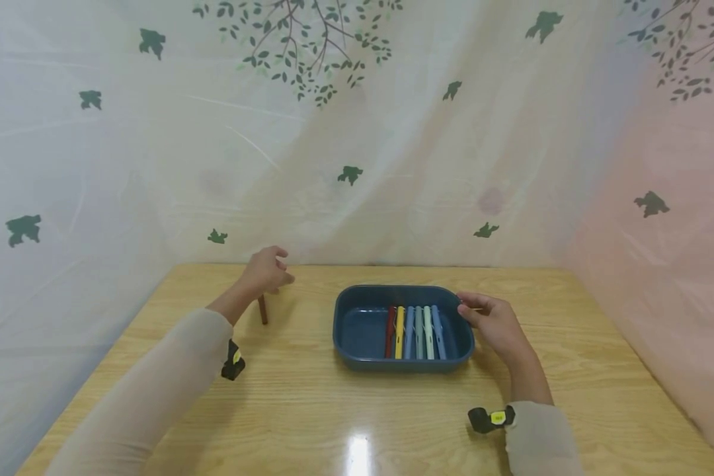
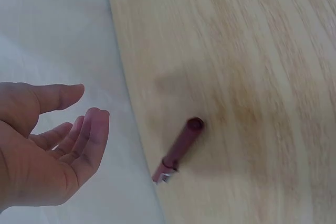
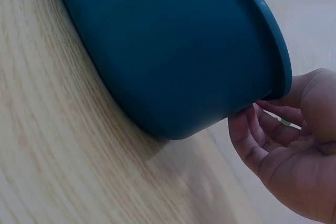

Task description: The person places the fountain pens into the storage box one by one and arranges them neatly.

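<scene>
My left hand (image 1: 266,270) is above the back left of the table, its fingers loosely bent and apart with nothing between them. Below it a dark red pen (image 1: 263,311) with a metal clip lies on the wood, its far part hidden by the hand in the head view. On the right, my right hand (image 1: 495,327) holds the rim of a dark blue rectangular tub (image 1: 357,363) at its right end, thumb at the rim and fingers against the outer wall (image 3: 173,51). Several pens lie side by side in the tub, among them a dark red pen (image 1: 389,334) and a yellow pen (image 1: 400,334).
The light wooden table (image 1: 297,410) reaches back to a pale hanging sheet (image 1: 262,198) printed with green birds and branches. More sheeting closes in both sides. Inside the tub, the pens fill the middle and right; its bare floor (image 1: 361,330) shows at the left.
</scene>
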